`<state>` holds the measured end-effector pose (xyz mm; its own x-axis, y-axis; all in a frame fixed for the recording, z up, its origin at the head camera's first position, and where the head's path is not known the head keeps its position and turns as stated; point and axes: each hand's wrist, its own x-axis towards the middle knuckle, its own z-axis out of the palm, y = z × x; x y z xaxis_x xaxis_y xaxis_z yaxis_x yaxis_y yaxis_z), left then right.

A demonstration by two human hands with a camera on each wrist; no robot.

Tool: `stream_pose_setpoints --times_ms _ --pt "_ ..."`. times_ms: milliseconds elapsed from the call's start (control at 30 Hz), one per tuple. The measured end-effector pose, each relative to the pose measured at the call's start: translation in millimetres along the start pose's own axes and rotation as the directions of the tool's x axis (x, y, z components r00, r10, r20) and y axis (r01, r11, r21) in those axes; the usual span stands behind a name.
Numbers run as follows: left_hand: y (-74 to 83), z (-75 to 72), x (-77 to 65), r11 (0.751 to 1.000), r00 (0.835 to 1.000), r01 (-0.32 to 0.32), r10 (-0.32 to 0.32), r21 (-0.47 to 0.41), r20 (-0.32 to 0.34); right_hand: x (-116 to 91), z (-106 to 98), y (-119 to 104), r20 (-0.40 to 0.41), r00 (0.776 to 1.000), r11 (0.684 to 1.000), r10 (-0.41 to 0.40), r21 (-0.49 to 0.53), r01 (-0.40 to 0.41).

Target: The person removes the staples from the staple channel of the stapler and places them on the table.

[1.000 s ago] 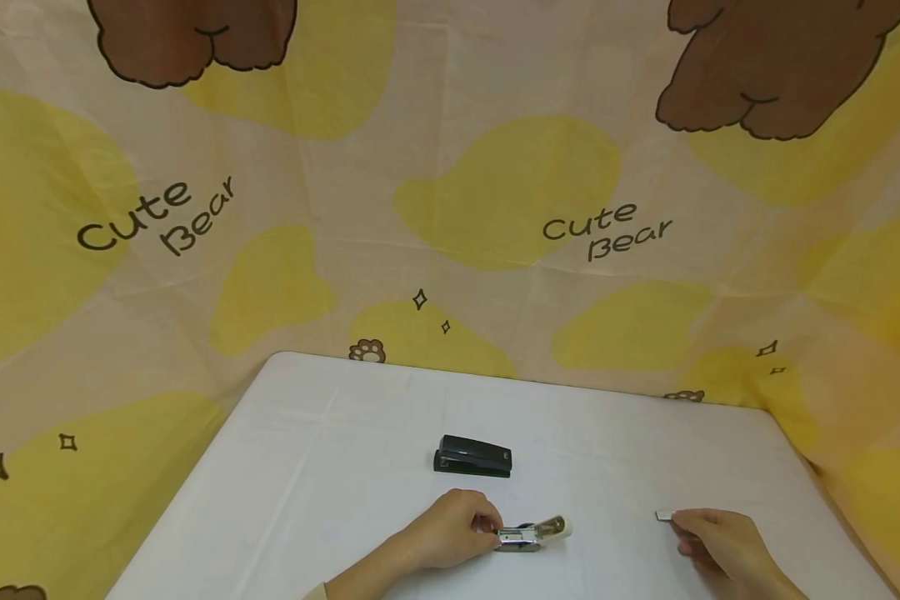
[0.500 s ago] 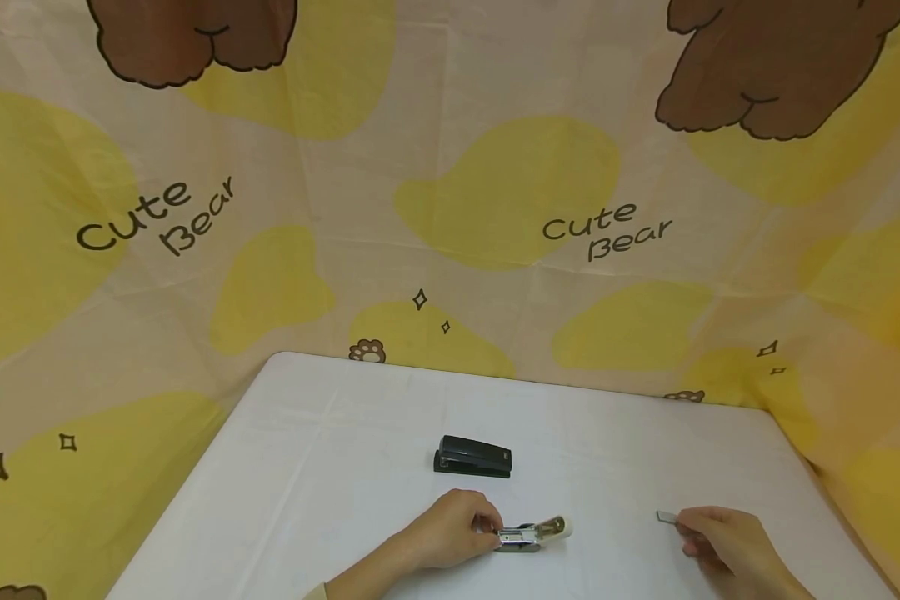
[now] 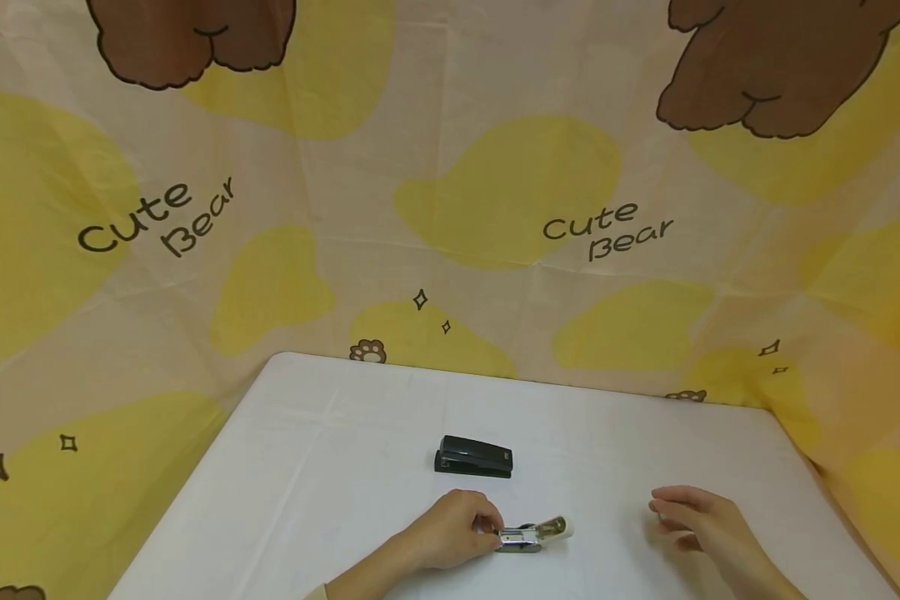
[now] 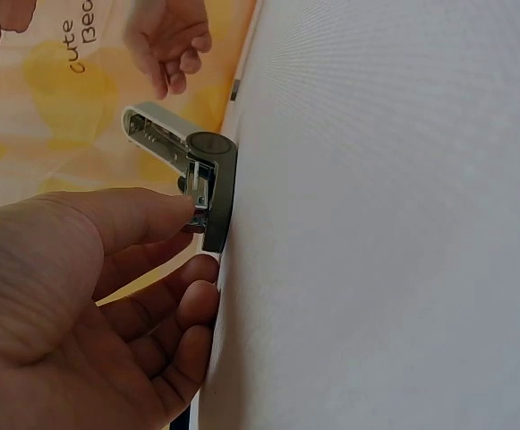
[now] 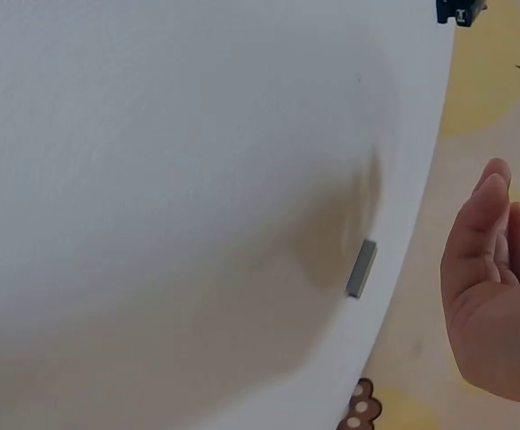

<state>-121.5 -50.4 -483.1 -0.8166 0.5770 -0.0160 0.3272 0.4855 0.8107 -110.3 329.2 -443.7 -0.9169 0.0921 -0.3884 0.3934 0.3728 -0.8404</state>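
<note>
My left hand (image 3: 450,531) pinches the end of a small stapler (image 3: 521,538) between thumb and fingers, low on the table. The stapler's pale top is swung up and back, baring the metal staple channel, as the left wrist view shows at close range. Off to the right, my right hand (image 3: 712,533) is held above the table, fingers loosely bent and nothing in them. Below and beside it a short grey strip of staples (image 5: 362,269) lies on the white surface; in the head view the fingers mostly hide it.
A larger black stapler (image 3: 473,457) rests closed behind the left hand. The white table (image 3: 345,433) ends at a rounded back edge, against a hanging cloth (image 3: 495,192) printed with bears and yellow patches.
My right hand has let go of the staple strip, which now lies on the table, and its fingers have lifted and loosened. The left hand and small stapler stay in place.
</note>
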Motion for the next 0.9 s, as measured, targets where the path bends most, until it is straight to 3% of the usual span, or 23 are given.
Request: stream_pose_setpoints --times_ms 200,400,767,900 --pt "-0.4 0.2 -0.3 1.000 1.000 -0.007 0.007 0.006 -0.004 -5 13 -6 0.062 0.997 0.999 -0.044 0.018 0.043" --pt "-0.7 0.7 0.2 1.000 1.000 -0.006 0.006 0.011 -0.007 -4 27 -10 0.119 0.986 0.992 -0.118 -0.026 0.122" --pt "-0.4 1.2 0.6 1.000 1.000 -0.010 0.010 0.025 -0.011 -8 53 -7 0.301 0.907 0.952 -0.295 0.013 0.306" --pt "0.9 1.3 0.8 1.000 1.000 -0.006 0.006 0.027 -0.012 -11 65 -9 0.315 0.900 0.946 -0.303 -0.014 0.323"
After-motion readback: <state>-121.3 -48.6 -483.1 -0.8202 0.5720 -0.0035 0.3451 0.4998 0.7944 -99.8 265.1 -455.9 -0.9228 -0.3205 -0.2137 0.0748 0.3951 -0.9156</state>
